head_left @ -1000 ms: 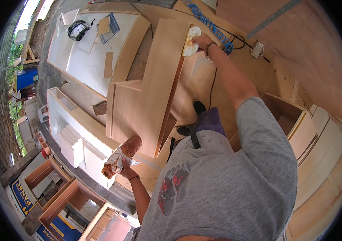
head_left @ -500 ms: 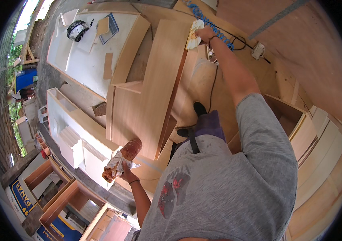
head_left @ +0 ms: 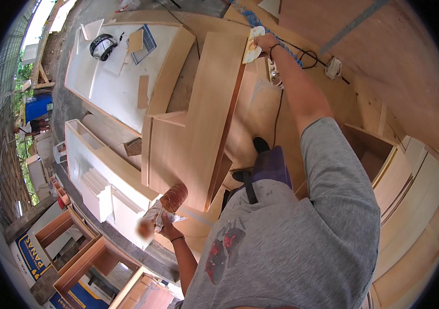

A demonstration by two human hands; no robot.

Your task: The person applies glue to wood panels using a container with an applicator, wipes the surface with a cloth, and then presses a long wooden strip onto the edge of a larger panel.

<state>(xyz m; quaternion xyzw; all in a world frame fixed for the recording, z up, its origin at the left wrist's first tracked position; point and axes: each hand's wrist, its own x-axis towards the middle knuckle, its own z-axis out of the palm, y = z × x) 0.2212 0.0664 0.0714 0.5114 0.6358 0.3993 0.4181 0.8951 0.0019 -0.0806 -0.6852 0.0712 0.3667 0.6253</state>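
My right hand [head_left: 267, 43] is closed on a white, limp-looking piece with yellow-brown stains [head_left: 253, 45], perhaps a rag. It presses this against the far right corner of a pale wooden cabinet [head_left: 193, 129] lying in front of me. My left hand [head_left: 170, 227] is wrapped round a reddish-brown, bottle-like cylinder [head_left: 174, 197] near the cabinet's near end. Crumpled white wrapping [head_left: 154, 211] covers the cylinder's middle. Its lower left end is blurred, so I cannot make out its opening or contents.
A white-topped panel [head_left: 111, 87] with headphones-like gear [head_left: 103, 47] lies beyond the cabinet. White boards [head_left: 98, 190] stand at left, open wooden frames [head_left: 95, 262] at lower left. A power strip [head_left: 274, 72], cable and coiled blue hose [head_left: 253, 18] lie near my right arm.
The view has shifted a little, so the cabinet and surroundings sit slightly lower and further right. My right hand is slightly farther along the cabinet's edge. Both hands keep their holds.
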